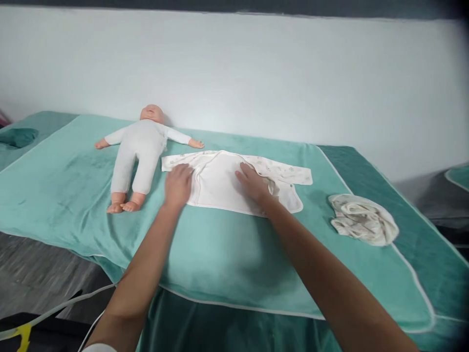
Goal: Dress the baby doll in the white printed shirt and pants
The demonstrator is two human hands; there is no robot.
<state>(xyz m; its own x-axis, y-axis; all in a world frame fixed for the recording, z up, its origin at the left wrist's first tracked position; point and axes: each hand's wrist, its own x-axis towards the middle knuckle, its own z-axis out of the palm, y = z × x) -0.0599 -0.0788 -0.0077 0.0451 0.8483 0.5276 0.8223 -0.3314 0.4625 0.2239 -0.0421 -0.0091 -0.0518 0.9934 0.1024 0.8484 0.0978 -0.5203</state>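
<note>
A small white baby shirt [220,188] with printed sleeves lies spread on the green sheet, its front opened out. My left hand [178,185] rests on the shirt's left side, fingers stretched out over the cloth. On the middle right of the shirt lies my right hand [252,182], fingers extended and partly covering the opened front. Left of the shirt a baby doll [141,142] in a white body lies on its back, arms spread. One of its hands reaches close to the shirt's left sleeve.
A crumpled pale printed cloth [363,219] lies to the right on the green sheet [227,259]. A white wall [234,73] stands behind the bed. At the lower left a white cable [78,298] with yellow tape runs past my left forearm.
</note>
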